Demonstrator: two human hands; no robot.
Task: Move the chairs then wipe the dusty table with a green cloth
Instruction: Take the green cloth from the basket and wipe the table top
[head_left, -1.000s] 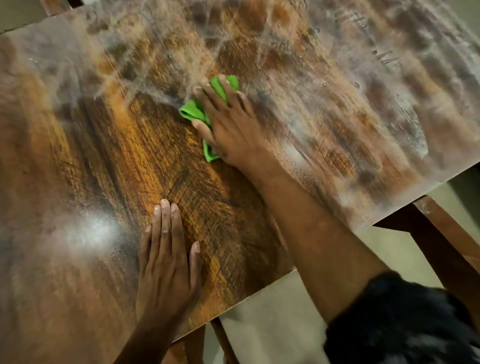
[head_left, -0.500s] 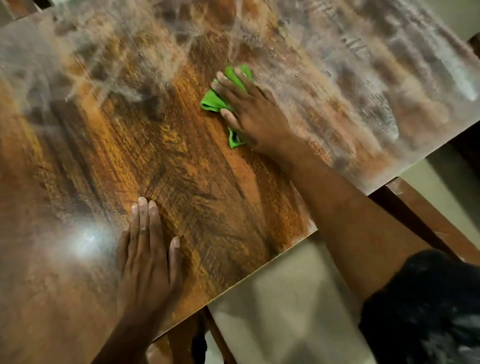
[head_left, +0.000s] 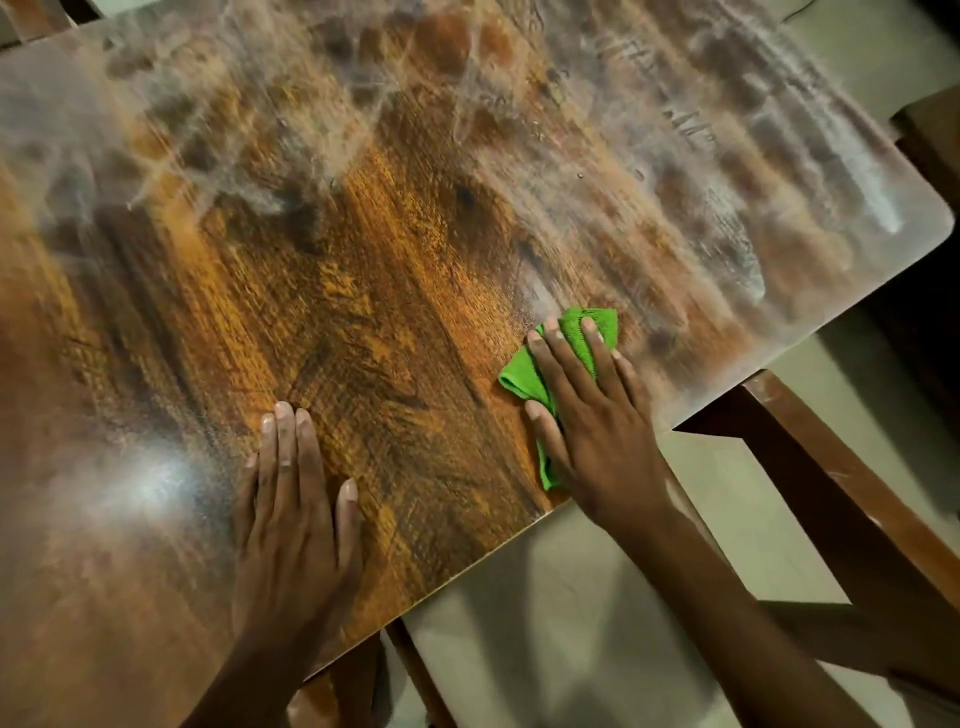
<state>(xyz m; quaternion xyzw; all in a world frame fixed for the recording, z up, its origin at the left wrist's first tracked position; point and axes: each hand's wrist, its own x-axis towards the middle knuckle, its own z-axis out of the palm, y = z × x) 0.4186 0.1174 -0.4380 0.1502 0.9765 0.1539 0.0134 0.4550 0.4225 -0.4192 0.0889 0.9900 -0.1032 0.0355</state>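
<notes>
The wooden table (head_left: 363, 291) fills most of the view. Its near middle shows clean orange-brown grain, while grey dust streaks cover the far side and the right end. A green cloth (head_left: 524, 376) lies near the front edge under my right hand (head_left: 587, 410), whose fingers are spread flat and press it onto the top. To its left my left hand (head_left: 296, 499) rests palm down on the wiped wood, fingers together, holding nothing. Most of the cloth is hidden under my palm.
The table's front edge runs diagonally from bottom left up to the rounded right corner (head_left: 935, 218). A brown wooden frame (head_left: 841, 499) slants under the table at the right. Pale floor (head_left: 545, 623) lies below the edge. A dark wooden piece (head_left: 935, 135) shows at far right.
My right hand has dragged the green cloth from the table's middle back toward the front edge and rightward. My left hand stayed pressed on the same spot.
</notes>
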